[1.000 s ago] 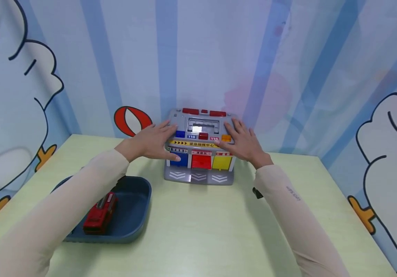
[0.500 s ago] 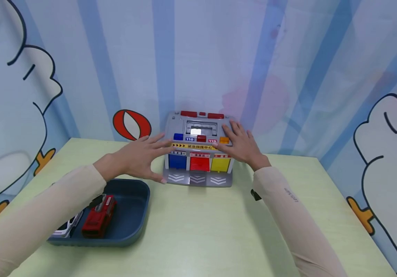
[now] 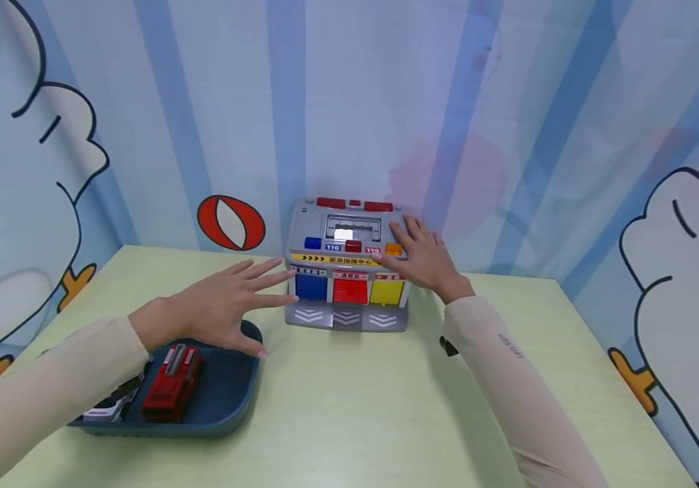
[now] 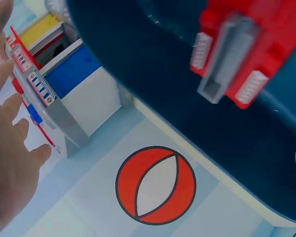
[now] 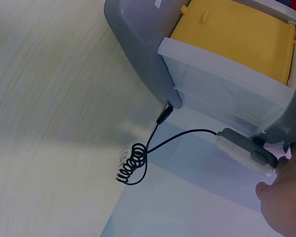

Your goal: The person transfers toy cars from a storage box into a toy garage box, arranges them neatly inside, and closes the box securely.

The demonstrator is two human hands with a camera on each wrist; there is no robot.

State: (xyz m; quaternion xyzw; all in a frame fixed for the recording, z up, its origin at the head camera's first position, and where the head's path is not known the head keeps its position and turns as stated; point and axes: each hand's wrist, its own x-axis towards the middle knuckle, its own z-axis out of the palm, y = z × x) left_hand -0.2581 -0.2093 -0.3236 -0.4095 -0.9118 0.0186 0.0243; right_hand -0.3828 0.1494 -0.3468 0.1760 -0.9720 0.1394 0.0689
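Note:
A grey toy emergency station (image 3: 350, 291) with blue, red and yellow garage doors stands at the back of the table against the curtain. My right hand (image 3: 425, 261) rests with spread fingers on the right part of its roof, beside the orange button (image 3: 394, 249). Fingers spread and holding nothing, my left hand (image 3: 221, 308) hovers left of the station, over the far part of a dark blue tray (image 3: 227, 400). Inside that tray lies a red toy fire truck (image 3: 172, 383); a white toy vehicle (image 3: 105, 409) beside it is partly hidden by my left sleeve.
On the station's right side hangs a toy handset (image 5: 246, 150) with a coiled black cord (image 5: 133, 163) trailing beside the table edge. A printed curtain (image 3: 349, 102) rises directly behind the pale table (image 3: 349, 420).
My left hand has left the station's left side and moved left and toward me, over the tray. More of the tray's vehicles now show. My right hand stays on the roof.

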